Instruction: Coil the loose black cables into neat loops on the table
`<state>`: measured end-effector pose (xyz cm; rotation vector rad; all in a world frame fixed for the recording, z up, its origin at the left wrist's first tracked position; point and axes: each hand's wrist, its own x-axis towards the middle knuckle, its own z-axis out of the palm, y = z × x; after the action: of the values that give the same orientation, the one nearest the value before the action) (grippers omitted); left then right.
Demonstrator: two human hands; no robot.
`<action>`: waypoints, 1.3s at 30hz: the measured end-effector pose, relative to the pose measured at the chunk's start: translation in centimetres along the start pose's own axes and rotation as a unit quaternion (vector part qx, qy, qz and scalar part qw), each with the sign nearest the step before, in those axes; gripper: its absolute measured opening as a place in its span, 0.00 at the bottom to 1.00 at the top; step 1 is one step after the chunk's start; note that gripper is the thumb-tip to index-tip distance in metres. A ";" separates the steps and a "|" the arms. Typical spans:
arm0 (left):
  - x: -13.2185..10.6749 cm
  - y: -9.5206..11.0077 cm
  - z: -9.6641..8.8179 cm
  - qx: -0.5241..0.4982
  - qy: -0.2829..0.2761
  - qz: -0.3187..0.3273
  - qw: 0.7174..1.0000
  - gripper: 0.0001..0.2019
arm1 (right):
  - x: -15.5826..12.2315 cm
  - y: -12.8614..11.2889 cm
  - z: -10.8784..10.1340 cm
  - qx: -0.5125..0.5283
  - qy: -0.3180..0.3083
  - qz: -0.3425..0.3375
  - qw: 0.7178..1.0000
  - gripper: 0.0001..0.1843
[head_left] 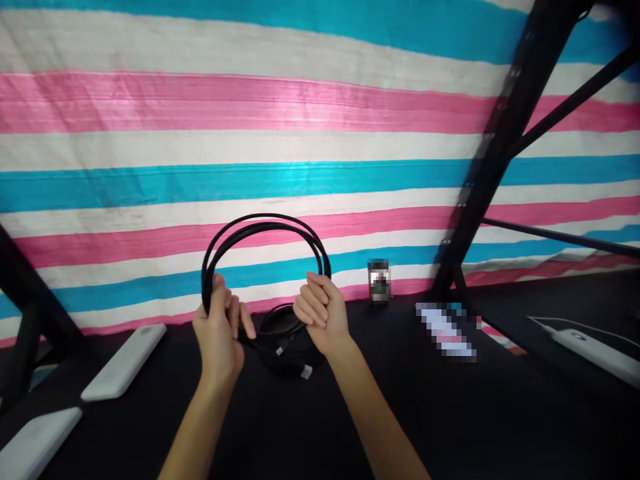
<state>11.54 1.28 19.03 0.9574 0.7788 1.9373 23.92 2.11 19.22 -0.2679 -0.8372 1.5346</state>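
Black cable (265,223), wound in several loops and held upright over the dark tabletop (450,413), with its lower turns and plug end (306,371) hanging low between the wrists. The left hand (217,333) is closed round the left side of the coil and the right hand (323,313) round the right side (fingers curled, both gripping). Two white flat packs (125,360) lie on the tabletop at far left and a white device (595,347) at far right, before a striped tarpaulin (300,100).
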 end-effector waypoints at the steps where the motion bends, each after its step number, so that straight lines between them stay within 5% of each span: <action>1: 0.4 0.3 -0.3 0.002 0.007 0.012 1.000 0.20 | 0.1 -0.1 0.0 -0.011 0.003 0.013 1.000 0.29; 8: 2.1 1.4 -2.6 0.123 -0.050 -0.002 0.991 0.14 | 0.6 -0.3 -1.2 -0.207 0.055 -0.038 0.976 0.18; 13: 2.8 1.5 -3.5 0.284 -0.094 -0.031 0.954 0.13 | 0.6 -0.2 -1.8 -0.406 0.059 -0.098 0.907 0.11; 18: 3.1 1.0 -3.6 0.362 -0.125 -0.001 0.924 0.11 | 0.4 0.2 -1.5 -0.547 0.042 -0.204 0.811 0.14; 25: 3.1 1.1 -3.2 0.392 -0.187 0.004 0.901 0.10 | 0.2 -0.1 -1.8 -0.572 -0.007 -0.198 0.796 0.10; 29: 3.1 0.7 -3.0 0.371 -0.178 0.004 0.912 0.12 | 0.3 -0.6 -2.0 -0.575 0.048 -0.244 0.779 0.10; 33: 3.6 -0.3 -3.1 0.297 -0.168 0.000 0.940 0.16 | 0.4 -0.8 -2.1 -0.490 0.138 -0.324 0.797 0.12; 39: 4.2 -2.3 -2.9 0.326 -0.146 -0.017 0.934 0.22 | 0.4 0.1 -1.8 -0.385 0.180 -0.399 0.813 0.15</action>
<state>8.44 5.56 17.12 1.5682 1.2803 1.4614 24.89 3.14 17.97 -0.6722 -1.0459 0.2798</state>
